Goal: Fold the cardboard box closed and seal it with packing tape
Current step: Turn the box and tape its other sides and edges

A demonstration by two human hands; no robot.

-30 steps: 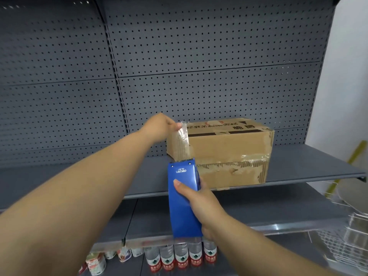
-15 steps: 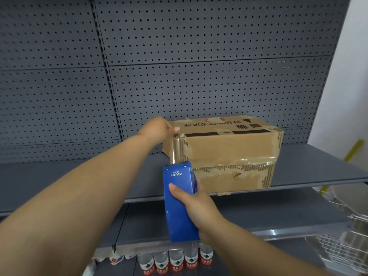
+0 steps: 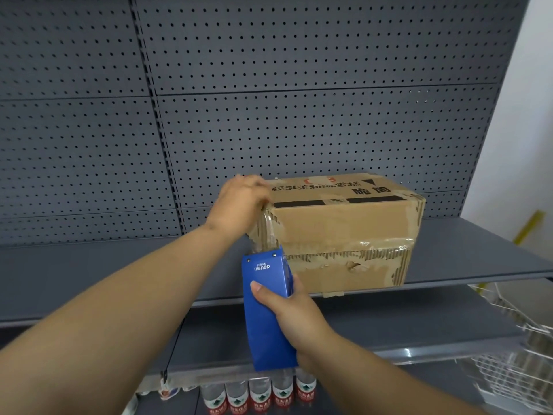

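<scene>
Box (image 3: 344,232): brown cardboard. Top has black printed characters, a black bar, a black triangle and small red marks near the back edge. Torn bands on the front show striped corrugation, dark brown on tan.
Tape (image 3: 267,232): clear, glossy, whitish glare.
Tape dispenser (image 3: 266,319): solid blue, small white logo.
Back panel (image 3: 299,115): dark grey, even grid of small dark holes.
Shelf (image 3: 89,280): plain matte grey.
Bottles (image 3: 260,398) below: clear, with red, white and green labels.
Wire basket (image 3: 508,375) at right: white mesh.
Wall (image 3: 532,115): white, yellow strip (image 3: 528,227) on it.
</scene>
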